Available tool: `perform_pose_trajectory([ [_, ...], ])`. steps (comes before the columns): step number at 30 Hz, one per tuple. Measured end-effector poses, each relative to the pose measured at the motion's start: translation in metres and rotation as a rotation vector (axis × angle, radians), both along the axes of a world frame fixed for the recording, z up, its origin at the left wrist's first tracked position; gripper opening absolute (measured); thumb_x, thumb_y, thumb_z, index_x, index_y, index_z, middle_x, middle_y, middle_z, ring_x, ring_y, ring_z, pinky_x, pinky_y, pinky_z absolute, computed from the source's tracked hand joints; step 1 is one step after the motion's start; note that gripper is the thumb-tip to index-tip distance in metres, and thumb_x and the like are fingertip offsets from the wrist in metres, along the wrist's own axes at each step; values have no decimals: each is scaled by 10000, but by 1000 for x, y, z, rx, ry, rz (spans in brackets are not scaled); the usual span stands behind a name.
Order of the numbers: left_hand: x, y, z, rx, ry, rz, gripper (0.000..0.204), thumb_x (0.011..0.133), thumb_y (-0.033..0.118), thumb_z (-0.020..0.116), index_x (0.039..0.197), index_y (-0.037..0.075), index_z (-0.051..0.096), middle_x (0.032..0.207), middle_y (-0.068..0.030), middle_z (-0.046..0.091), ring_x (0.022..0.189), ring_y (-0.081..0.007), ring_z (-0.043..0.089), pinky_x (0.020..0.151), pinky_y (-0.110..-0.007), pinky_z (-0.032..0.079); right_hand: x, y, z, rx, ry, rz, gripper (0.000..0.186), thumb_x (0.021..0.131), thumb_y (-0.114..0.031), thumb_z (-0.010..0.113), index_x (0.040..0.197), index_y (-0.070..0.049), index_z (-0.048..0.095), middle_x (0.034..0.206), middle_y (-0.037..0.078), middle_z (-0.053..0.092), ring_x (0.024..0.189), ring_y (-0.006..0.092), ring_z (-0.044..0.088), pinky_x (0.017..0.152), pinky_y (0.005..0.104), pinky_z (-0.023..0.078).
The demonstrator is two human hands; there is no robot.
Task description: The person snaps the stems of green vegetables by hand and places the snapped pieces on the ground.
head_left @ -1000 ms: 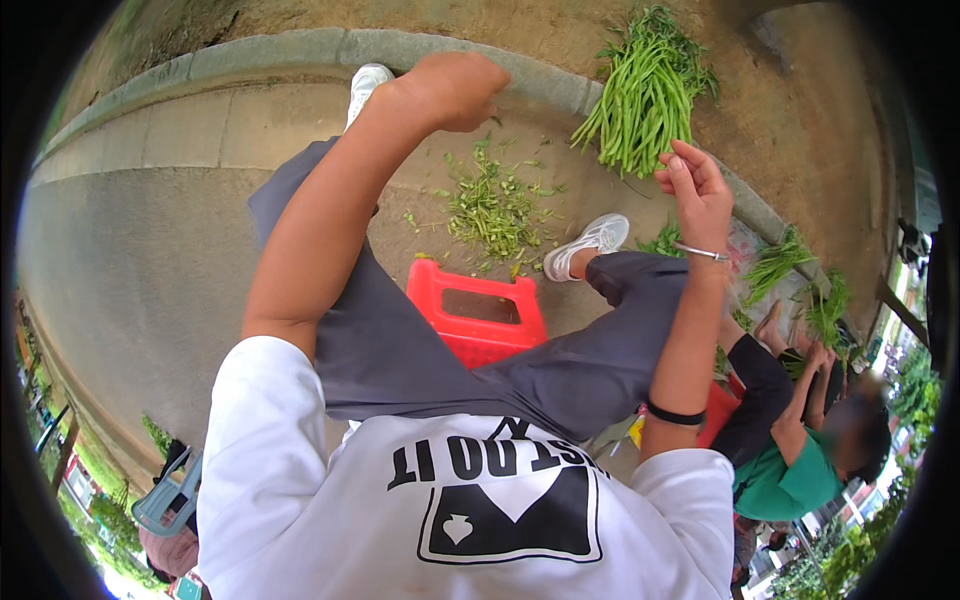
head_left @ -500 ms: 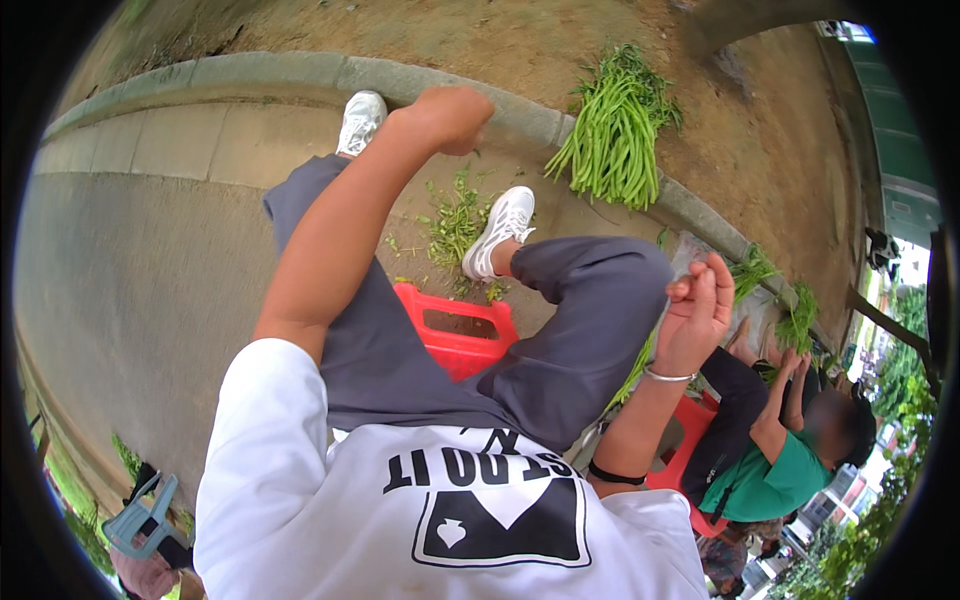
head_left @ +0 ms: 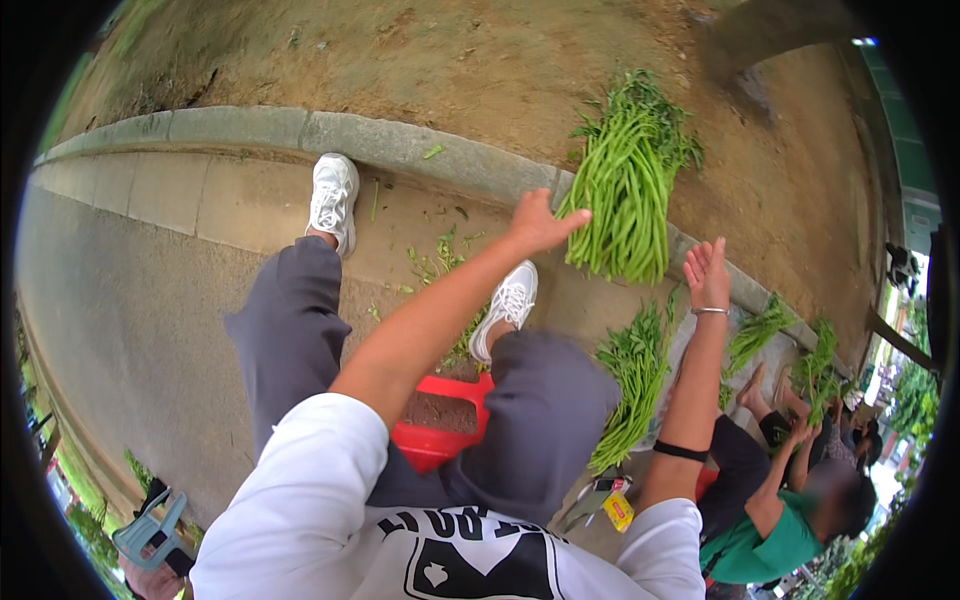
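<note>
A big bundle of long green leafy stalks [head_left: 625, 200] lies across the kerb, leaves pointing away from me. My left hand [head_left: 545, 222] is at the bundle's left side, thumb stretched toward the stalks and fingers apart. Whether the thumb touches them I cannot tell. To the right of the bundle is my right hand [head_left: 708, 278], open, fingers extended and nothing in it. A smaller bunch of leafy stalks [head_left: 635, 385] lies nearer, between my right forearm and my knee.
The stone kerb [head_left: 400, 145] runs past my shoes, with bare soil beyond. Leaf scraps [head_left: 440, 260] litter the pavement. Below me is a red plastic stool [head_left: 435, 445]. At right, a person in a green top [head_left: 765, 535] handles greens [head_left: 818, 365]; more greens [head_left: 757, 332] lie on plastic sheeting.
My left hand has swung right to the big bundle, its fist now opened. The right hand has reached forward and its curled fingers have straightened. My view has shifted, uncovering the smaller bunch.
</note>
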State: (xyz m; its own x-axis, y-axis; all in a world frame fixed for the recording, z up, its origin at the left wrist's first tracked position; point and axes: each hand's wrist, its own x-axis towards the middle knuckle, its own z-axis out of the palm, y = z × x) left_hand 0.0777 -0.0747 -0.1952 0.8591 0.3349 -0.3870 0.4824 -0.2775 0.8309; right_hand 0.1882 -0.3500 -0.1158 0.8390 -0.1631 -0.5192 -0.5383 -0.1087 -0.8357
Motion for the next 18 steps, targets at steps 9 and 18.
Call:
perform_pose_trajectory([
  [9, 65, -49, -62, -137, -8, 243, 889, 608, 547, 729, 1165, -79, 432, 1127, -221, 450, 1065, -310, 454, 921, -373, 375, 93, 2, -112, -103, 438, 196, 918, 755, -721, 412, 1252, 50, 404, 1107, 120, 553, 832, 191, 567, 708, 274, 473],
  [18, 78, -75, -55, -460, 62, 227, 856, 549, 557, 752, 1038, -92, 481, 1083, -247, 484, 1041, -339, 477, 911, -397, 382, 90, -2, -158, 134, 229, 207, 811, 828, -693, 214, 1305, -61, 391, 1222, 131, 506, 1057, 264, 533, 890, 361, 446],
])
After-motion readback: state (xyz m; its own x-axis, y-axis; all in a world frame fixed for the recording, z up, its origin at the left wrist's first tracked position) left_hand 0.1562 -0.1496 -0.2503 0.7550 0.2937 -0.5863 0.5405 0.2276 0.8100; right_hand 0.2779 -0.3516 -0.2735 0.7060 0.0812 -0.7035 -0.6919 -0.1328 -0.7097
